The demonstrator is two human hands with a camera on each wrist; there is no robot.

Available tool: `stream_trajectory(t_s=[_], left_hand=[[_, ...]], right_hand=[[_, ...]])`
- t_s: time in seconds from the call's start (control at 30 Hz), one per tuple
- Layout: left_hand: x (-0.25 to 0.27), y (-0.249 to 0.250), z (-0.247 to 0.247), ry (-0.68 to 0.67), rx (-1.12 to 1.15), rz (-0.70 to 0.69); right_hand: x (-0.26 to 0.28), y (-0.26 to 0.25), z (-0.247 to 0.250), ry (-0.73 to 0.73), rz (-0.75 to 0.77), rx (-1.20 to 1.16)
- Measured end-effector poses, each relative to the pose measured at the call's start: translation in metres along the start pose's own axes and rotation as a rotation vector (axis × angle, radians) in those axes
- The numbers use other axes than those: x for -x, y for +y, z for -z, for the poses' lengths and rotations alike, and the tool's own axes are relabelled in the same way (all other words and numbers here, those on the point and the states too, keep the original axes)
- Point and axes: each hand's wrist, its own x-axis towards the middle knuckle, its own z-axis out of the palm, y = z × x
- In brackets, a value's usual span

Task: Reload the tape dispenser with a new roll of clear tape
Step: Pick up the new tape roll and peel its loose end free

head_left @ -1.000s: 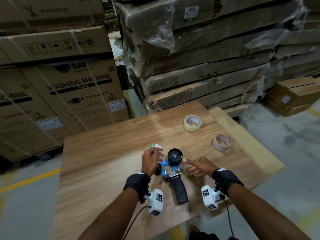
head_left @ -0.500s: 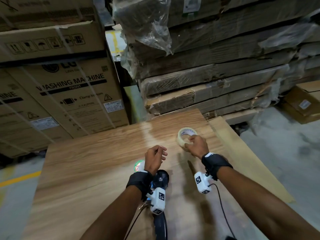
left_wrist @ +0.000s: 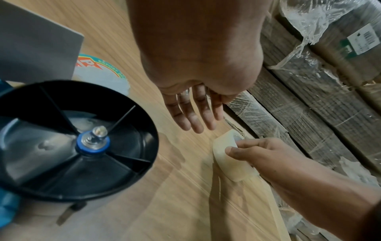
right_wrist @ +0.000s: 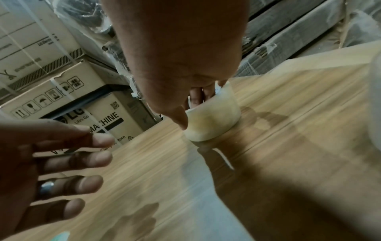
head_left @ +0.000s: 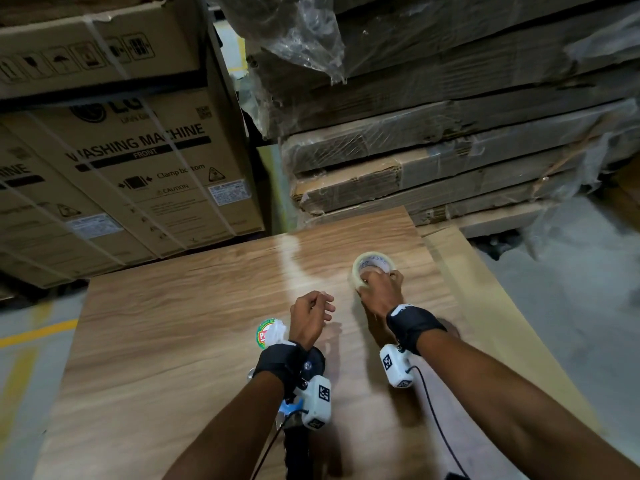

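A roll of clear tape (head_left: 372,265) (left_wrist: 224,156) (right_wrist: 212,120) lies on the wooden table (head_left: 194,306). My right hand (head_left: 379,289) (left_wrist: 249,151) grips it, thumb on the outer wall and fingers (right_wrist: 196,96) in the core. My left hand (head_left: 311,315) (left_wrist: 195,110) (right_wrist: 62,163) hovers just left of the roll with fingers relaxed, holding nothing. The tape dispenser (head_left: 311,368) lies under my left wrist; its black empty spool hub (left_wrist: 78,140) shows in the left wrist view.
A round green and white label disc (head_left: 270,334) (left_wrist: 103,73) lies on the table beside the dispenser. Washing machine cartons (head_left: 138,161) and wrapped flat cardboard stacks (head_left: 450,150) stand close behind the table. A pale board (head_left: 485,306) adjoins the table's right side.
My right hand left the dispenser, reached forward and took hold of the clear tape roll. My left hand let go of the dispenser and moved forward. The head view moved in closer.
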Motion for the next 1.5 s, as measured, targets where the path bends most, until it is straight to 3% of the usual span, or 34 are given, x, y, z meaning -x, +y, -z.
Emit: stream_trajectory(t_s=[0.13, 0.33, 0.63, 0.93, 1.07, 1.2, 1.27, 1.37, 1.5], left_hand=[[-0.002, -0.003, -0.004, -0.019, -0.005, 0.004], [0.008, 0.015, -0.01, -0.041, 0.032, -0.096], [0.027, 0.036, 0.007, -0.158, 0.158, -0.237], [0.064, 0.05, 0.055, -0.307, 0.365, 0.045], [0.078, 0.051, 0.078, -0.356, 0.425, 0.079], [0.09, 0.05, 0.098, -0.39, 0.414, -0.042], [0.094, 0.049, 0.105, -0.421, 0.368, -0.156], [0.1, 0.049, 0.116, -0.495, 0.298, -0.283], [0.113, 0.05, 0.128, -0.545, 0.182, -0.332]], right_hand=[[0.009, -0.001, 0.001, 0.022, -0.017, -0.101], [0.036, -0.005, 0.011, 0.085, -0.062, -0.48], [0.096, -0.035, 0.018, 0.026, 0.057, -0.95], [0.141, -0.085, 0.031, 0.025, 0.118, -1.154], [0.158, -0.108, 0.029, 0.056, 0.134, -1.187], [0.171, -0.125, 0.029, 0.142, 0.021, -1.28], [0.174, -0.131, 0.03, 0.107, -0.029, -1.269], [0.181, -0.139, 0.031, 0.071, -0.056, -1.252], [0.193, -0.148, 0.035, 0.071, -0.031, -1.3]])
